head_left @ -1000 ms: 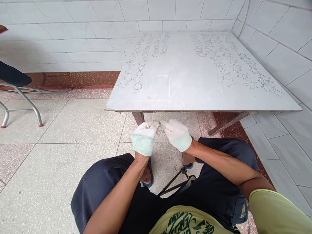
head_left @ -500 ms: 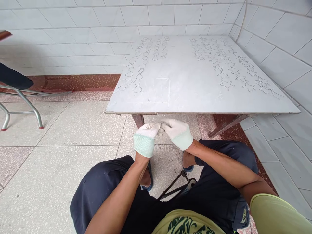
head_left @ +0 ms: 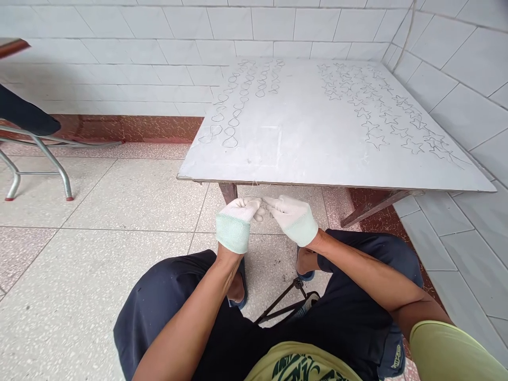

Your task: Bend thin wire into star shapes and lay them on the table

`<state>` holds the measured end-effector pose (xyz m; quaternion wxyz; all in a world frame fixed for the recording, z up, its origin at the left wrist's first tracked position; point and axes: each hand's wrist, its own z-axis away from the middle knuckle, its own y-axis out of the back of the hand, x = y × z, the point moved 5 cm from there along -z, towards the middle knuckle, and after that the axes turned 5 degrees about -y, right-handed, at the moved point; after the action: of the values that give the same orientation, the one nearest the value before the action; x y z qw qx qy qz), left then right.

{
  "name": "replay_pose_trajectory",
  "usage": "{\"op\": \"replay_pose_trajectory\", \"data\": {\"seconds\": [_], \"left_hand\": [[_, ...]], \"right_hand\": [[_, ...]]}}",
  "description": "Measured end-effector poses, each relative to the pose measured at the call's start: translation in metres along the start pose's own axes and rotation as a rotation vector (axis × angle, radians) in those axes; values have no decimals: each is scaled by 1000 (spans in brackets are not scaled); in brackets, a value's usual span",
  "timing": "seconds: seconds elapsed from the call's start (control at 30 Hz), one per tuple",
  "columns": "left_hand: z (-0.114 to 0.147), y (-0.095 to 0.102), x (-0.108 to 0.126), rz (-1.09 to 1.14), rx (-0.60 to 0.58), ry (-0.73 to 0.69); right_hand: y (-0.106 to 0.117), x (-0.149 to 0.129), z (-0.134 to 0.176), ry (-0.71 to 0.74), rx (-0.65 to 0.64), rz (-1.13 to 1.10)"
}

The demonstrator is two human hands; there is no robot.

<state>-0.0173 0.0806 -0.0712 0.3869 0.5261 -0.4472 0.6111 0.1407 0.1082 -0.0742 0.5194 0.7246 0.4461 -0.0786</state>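
Note:
My left hand (head_left: 241, 210), in a white knit glove with a mint cuff, pinches a thin bent wire (head_left: 255, 183). Pointed corners of the wire stick up above the fingertips, in front of the table's near edge; the gloves hide the rest of its shape. From the other side my right hand (head_left: 289, 209), gloved alike, has its fingers closed at the same wire, their tips close to the left fingers. On the table behind lie several wire stars (head_left: 375, 142) at the right and several looped wire shapes (head_left: 230, 136) at the left.
The white tabletop (head_left: 301, 137) stands against tiled walls, just beyond my hands. Below my hands a dark folding metal frame (head_left: 282, 301) stands between my feet. At the left is a metal-legged stool (head_left: 59, 172) with part of a person's dark-clothed leg (head_left: 27, 114).
The wire's points show more clearly above my fingers now. My right fingers have straightened somewhat and drawn slightly away from the left ones. The whole view has turned a little to the left.

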Motion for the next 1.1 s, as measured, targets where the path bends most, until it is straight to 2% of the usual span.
{"op": "replay_pose_trajectory", "data": {"seconds": [0.17,0.37,0.43,0.5,0.6,0.67,0.8,0.97,1.1], "left_hand": [[9,-6,2,36,42,-34],[12,-10,3,84,35,-38],[9,-8,3,58,26,-32],[5,-4,3,-3,14,-17],[0,5,7,-97,-13,-34],[-2,12,10,-113,-12,-65],[-3,17,9,-91,-1,-57],[-4,9,10,-82,-42,-31],[-3,4,13,-56,-73,17]], "right_hand": [[2,-10,5,136,44,220],[4,-19,3,262,19,369],[3,-16,0,222,-8,337],[2,-10,-2,108,-20,236],[6,0,-6,-87,31,51],[10,4,-8,-165,60,-26],[16,5,-11,-182,48,-55],[14,1,-11,-158,32,29],[10,-2,-11,-178,18,-40]]}}
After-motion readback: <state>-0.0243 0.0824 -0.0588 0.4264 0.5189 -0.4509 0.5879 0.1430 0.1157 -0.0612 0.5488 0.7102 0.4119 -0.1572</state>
